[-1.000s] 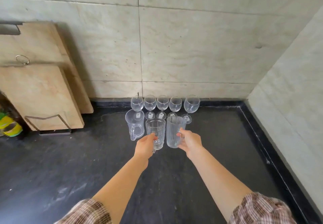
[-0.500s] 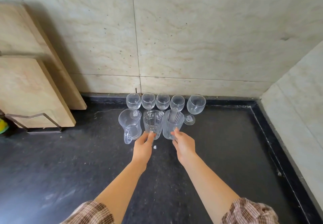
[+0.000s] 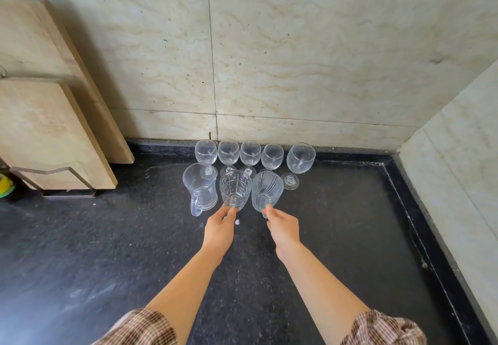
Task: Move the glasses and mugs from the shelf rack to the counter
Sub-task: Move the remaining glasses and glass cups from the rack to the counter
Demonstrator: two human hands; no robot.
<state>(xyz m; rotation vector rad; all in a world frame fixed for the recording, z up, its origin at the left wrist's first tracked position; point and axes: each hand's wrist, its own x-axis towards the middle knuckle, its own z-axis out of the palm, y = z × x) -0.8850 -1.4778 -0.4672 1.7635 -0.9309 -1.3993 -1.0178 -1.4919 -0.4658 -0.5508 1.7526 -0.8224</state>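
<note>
Several clear wine glasses (image 3: pixel 249 153) stand in a row by the wall on the black counter (image 3: pixel 107 250). In front of them stand a handled glass mug (image 3: pixel 200 188), a patterned tumbler (image 3: pixel 235 192) and a striped glass mug (image 3: pixel 267 192). My left hand (image 3: pixel 219 227) touches the tumbler's base with its fingertips. My right hand (image 3: pixel 283 227) has its fingertips on the striped mug's near handle, which they cover. Both glasses stand upright on the counter.
Two wooden cutting boards (image 3: pixel 45 134) lean on the wall at left in a metal holder (image 3: pixel 68 194). Tiled walls close the back and the right side; a raised black edge (image 3: pixel 420 226) runs along the right. A small white crumb (image 3: pixel 237 222) lies between my hands.
Both hands set the tumbler and the striped mug down beside the handled mug. The fingers have slid from the glasses' sides down to their bases. My view has tilted downward.
</note>
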